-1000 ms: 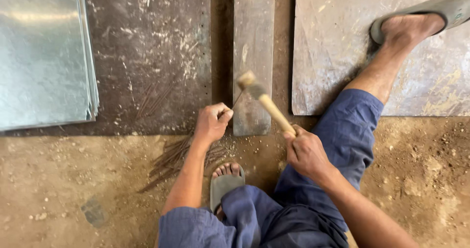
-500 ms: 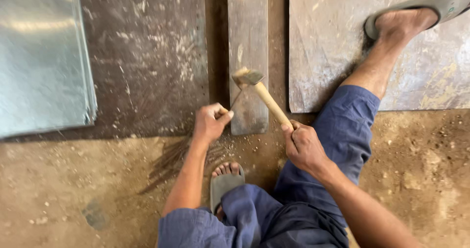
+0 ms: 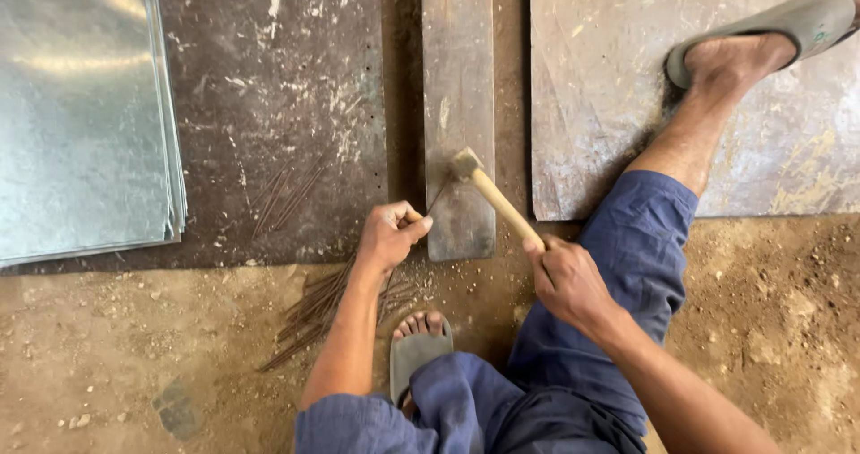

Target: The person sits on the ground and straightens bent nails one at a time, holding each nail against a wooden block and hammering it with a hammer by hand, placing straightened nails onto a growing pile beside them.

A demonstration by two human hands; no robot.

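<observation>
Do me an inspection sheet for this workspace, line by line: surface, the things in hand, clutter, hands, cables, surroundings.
Surface: bare dusty earth floor with a dark scratched metal sheet lying on it.
Things in hand: wooden-handled hammer, head down on the long narrow steel bar; thin dark metal rod lies slanted onto the bar.
Clutter: bundle of thin rusty rods on the earth; a few more on the dark sheet.
Hands: left hand pinches the thin rod; right hand grips the hammer handle.
Cables: nothing seen.
Surroundings: stack of shiny galvanised sheets; pale worn metal plate under a sandalled foot.
</observation>
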